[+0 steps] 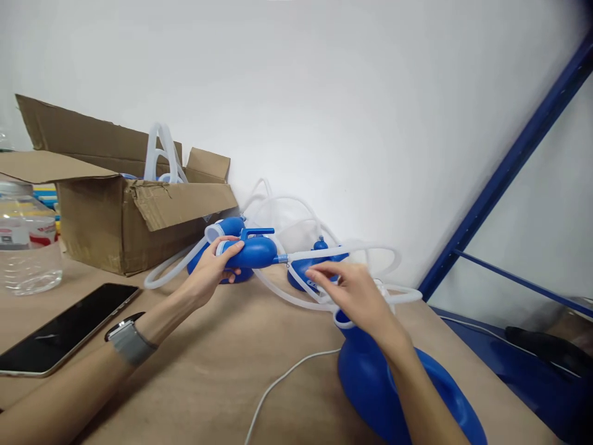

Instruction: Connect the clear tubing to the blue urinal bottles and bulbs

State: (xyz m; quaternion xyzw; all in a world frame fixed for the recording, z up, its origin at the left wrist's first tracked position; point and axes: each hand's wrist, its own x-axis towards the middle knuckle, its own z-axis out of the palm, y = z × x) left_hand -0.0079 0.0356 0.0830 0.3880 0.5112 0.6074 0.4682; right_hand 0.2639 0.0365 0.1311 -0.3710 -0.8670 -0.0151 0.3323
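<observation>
Blue bulb (252,252) sits in your left hand (214,267), fingers wrapped around it, just right of the cardboard box (115,228). Your right hand (354,295) pinches its clear tube (324,252), apparently straightening it; next, keep the tube connector seated.

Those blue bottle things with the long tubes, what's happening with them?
A person is working at a wooden table. Their left hand is wrapped around a blue bulb-shaped container and holds it up off the table. A clear tube runs out of its tip, and the right hand has its fingers at that tube. More blue containers and looped tubing lie behind, and a bigger blue one sits under the right arm. An open cardboard box, a phone and a water bottle are on the left.
</observation>
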